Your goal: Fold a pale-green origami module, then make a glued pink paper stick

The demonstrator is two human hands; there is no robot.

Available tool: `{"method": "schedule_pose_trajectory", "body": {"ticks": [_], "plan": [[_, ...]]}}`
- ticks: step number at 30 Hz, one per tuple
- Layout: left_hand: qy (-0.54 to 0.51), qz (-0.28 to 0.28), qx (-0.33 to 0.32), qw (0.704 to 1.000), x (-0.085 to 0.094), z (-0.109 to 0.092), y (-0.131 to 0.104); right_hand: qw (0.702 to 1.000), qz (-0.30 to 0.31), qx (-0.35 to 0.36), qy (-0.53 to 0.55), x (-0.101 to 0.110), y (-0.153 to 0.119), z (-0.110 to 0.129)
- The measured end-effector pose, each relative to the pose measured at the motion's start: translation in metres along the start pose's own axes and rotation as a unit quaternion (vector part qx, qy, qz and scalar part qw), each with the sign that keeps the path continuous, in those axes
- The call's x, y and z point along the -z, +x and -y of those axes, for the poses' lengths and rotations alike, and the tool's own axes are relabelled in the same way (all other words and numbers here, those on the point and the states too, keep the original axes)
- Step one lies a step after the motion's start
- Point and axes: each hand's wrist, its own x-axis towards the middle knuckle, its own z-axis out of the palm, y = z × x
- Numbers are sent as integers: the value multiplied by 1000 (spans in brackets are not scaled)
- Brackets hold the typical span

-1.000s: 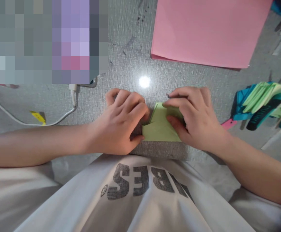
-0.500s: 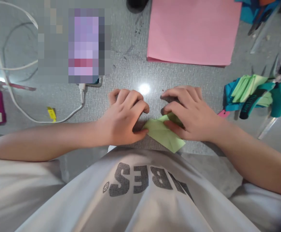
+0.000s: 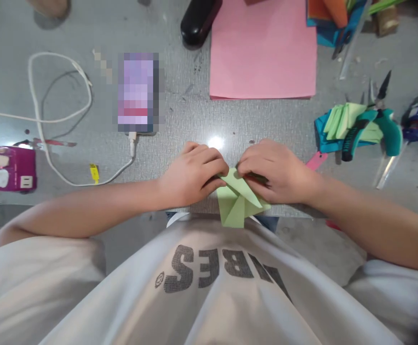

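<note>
Green folded paper (image 3: 234,211), one: at the bench (image 3: 180,115)'s near edge. Left hand (image 3: 190,177): we pinch its upper left side. Right hand (image 3: 280,172): we grip its upper right. Crease care: we steady both layers, match edges, press evenly outward.

Loose white shirt (image 3: 209,306) with dark, finely checked block letters and a small round mark beside them

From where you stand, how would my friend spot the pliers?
On the gray table, find the big pink paper. To its lower right, the pliers lie by folded green paper: only they have two thick teal handles, spread apart.
</note>
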Motion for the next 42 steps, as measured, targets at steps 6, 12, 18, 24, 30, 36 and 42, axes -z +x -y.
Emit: {"method": "schedule_pose_trajectory", "body": {"ticks": [6, 12, 18, 24, 30, 36, 42], "plan": [[-13, 3, -5, 1000, 4, -1, 0, 995, 95, 36, -1, 9, -1, 2], [40, -14, 10, 999, -1, -1, -1, 993, 113, 13, 3, 6, 0, 9], [19, 14, 50, 998, -4, 0, 2, 984, 89, -124, -87, -3, -2, 26], [-27, 26, 64, 997, 1, 0, 5, 968, 107, -208, -94, 1, -3, 35], [-6, 32, 53, 998, 1, -2, 5, 970, 99, -214, -56, -1, -5, 35], [-81, 0, 47, 996, 3, 2, 5, 990, -20, -139, -4, -5, -9, 38], [-149, -94, -4, 984, 2, 5, 1, 985, -105, -96, -92, 2, -10, 49]]}}
